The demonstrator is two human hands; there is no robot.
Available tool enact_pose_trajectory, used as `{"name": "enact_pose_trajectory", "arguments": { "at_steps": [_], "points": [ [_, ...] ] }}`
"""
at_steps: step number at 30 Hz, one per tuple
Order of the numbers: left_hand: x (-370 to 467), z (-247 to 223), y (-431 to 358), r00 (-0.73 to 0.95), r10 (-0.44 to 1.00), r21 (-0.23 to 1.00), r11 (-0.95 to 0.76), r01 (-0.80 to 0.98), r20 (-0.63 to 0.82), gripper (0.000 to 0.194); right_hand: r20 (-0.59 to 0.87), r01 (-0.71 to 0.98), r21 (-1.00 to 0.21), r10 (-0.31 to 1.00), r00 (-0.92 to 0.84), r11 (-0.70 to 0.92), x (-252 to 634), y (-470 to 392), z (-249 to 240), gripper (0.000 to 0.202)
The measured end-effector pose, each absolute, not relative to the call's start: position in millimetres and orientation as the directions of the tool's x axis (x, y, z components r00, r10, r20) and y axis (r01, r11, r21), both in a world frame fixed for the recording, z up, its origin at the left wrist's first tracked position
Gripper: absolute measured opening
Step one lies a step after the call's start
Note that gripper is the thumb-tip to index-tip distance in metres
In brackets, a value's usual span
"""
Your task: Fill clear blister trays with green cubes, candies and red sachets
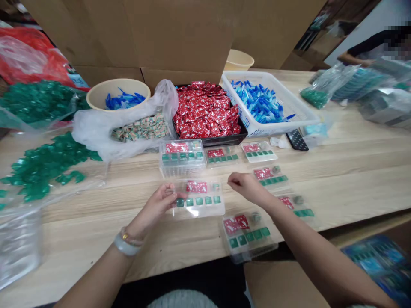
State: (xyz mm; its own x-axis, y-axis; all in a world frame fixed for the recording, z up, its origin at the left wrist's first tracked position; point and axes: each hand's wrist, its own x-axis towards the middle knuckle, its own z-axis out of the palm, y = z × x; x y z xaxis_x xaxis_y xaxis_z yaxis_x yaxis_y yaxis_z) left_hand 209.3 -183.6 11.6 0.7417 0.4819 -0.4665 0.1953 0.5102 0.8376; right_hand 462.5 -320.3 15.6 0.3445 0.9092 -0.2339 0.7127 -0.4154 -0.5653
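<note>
My left hand (164, 198) grips the left edge of a clear plastic tray (199, 210). In that tray lie a red patterned packet (196, 186), a row of several green squares (199, 201) and a small striped piece at the upper right. Right of the tray, my right hand (245, 185) hovers with its fingers curled closed; whatever they hold, if anything, is hidden. Near that wrist is a filled tray (271, 175), and another (293, 205) is partly behind the forearm. Below, a stack of filled trays (250, 233) reaches the table's front edge.
Behind stand a stack of filled trays (182, 160), a black bin of red packets (207, 111), a white basket of blue pieces (269, 128) and a cream bowl (93, 96). A bag of striped pieces (93, 132) and loose green pieces (41, 167) lie left. Another person's arm (359, 57) shows far right.
</note>
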Motion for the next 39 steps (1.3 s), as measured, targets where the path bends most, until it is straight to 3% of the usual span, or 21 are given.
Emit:
{"name": "enact_pose_trajectory", "arguments": {
  "at_steps": [3, 6, 9, 12, 15, 20, 25, 29, 31, 33, 35, 37, 39],
  "points": [
    [235, 7, -186, 0.736, 0.499, 0.85, 0.488, 0.197, -0.457, 0.029, -0.411, 0.319, -0.734, 0.767, 0.493, -0.599, 448, -336, 8, 0.028],
    [251, -5, -186, 0.659, 0.62, 0.904, 0.312, 0.29, -0.426, 0.023, -0.521, 0.135, -0.733, 0.678, 0.518, -0.667, 426, -341, -8, 0.032],
    [256, -15, -185, 0.614, 0.746, 0.906, -0.033, 0.422, -0.259, 0.018, -0.508, 0.149, -0.708, 0.645, 0.571, -0.69, 415, -339, -19, 0.025],
    [252, -17, -183, 0.651, 0.747, 0.8, -0.305, 0.517, -0.136, 0.014, -0.477, 0.246, -0.669, 0.659, 0.582, -0.702, 416, -336, -19, 0.024],
    [247, -13, -184, 0.676, 0.707, 0.756, -0.323, 0.569, -0.207, 0.009, -0.461, 0.334, -0.634, 0.688, 0.561, -0.697, 418, -334, -15, 0.03],
    [242, -11, -184, 0.709, 0.661, 0.721, -0.364, 0.589, -0.245, 0.009, -0.569, 0.346, -0.559, 0.652, 0.5, -0.754, 418, -334, -14, 0.031],
    [243, -16, -179, 0.677, 0.688, 0.726, -0.322, 0.607, -0.261, 0.009, -0.404, 0.582, -0.408, 0.711, 0.576, -0.703, 418, -325, -19, 0.018],
    [241, -11, -182, 0.653, 0.706, 0.763, -0.253, 0.595, -0.275, 0.003, -0.394, 0.536, -0.466, 0.708, 0.587, -0.704, 415, -317, -11, 0.014],
    [239, -4, -195, 0.626, 0.715, 0.848, -0.086, 0.522, -0.313, 0.013, -0.399, 0.438, -0.571, 0.701, 0.591, -0.694, 418, -329, 5, 0.014],
    [238, 3, -220, 0.642, 0.661, 0.915, 0.193, 0.356, -0.389, 0.027, -0.395, 0.284, -0.716, 0.706, 0.588, -0.637, 426, -355, 24, 0.021],
    [241, 5, -254, 0.717, 0.52, 0.865, 0.441, 0.239, -0.463, 0.034, -0.416, 0.168, -0.783, 0.706, 0.573, -0.599, 434, -394, 38, 0.028],
    [246, 1, -288, 0.74, 0.411, 0.811, 0.498, 0.307, -0.532, 0.029, -0.464, 0.19, -0.718, 0.665, 0.585, -0.669, 438, -433, 41, 0.027],
    [252, -6, -313, 0.717, 0.435, 0.834, 0.372, 0.408, -0.545, 0.021, -0.457, 0.314, -0.561, 0.603, 0.654, -0.766, 437, -461, 31, 0.024]
  ]
}}
